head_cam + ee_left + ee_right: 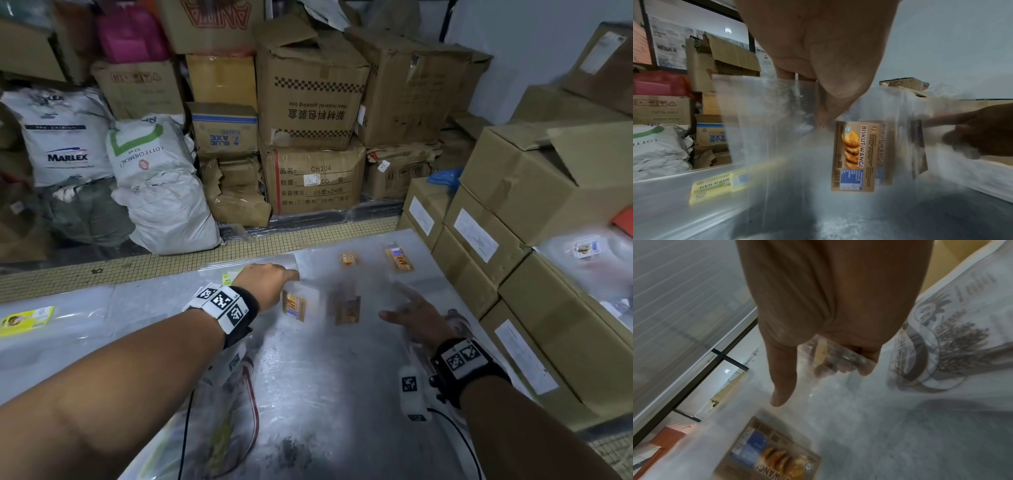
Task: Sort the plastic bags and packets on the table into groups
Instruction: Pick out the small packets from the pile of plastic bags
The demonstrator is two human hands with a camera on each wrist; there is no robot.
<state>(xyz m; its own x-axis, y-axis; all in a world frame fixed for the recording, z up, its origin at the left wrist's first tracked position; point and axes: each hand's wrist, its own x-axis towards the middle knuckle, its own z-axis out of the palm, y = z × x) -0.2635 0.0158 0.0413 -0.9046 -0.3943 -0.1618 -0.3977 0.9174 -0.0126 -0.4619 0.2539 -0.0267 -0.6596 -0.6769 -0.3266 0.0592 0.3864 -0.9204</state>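
Biskut Wangi bag (854, 155) hangs pinched by left hand (265, 286); right hand (416, 313) grips another bag's edge (835, 353).

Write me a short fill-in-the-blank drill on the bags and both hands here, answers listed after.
1. The left hand pinches a clear plastic bag whose brown label reads BISKUT ____.
2. The yellow label lying on the grey table begins with the word ____.
3. Stacked cardboard boxes border the table on the person's ____ side.
4. The right hand points with its ____ finger.

Answers: WANGI; KEK; right; index
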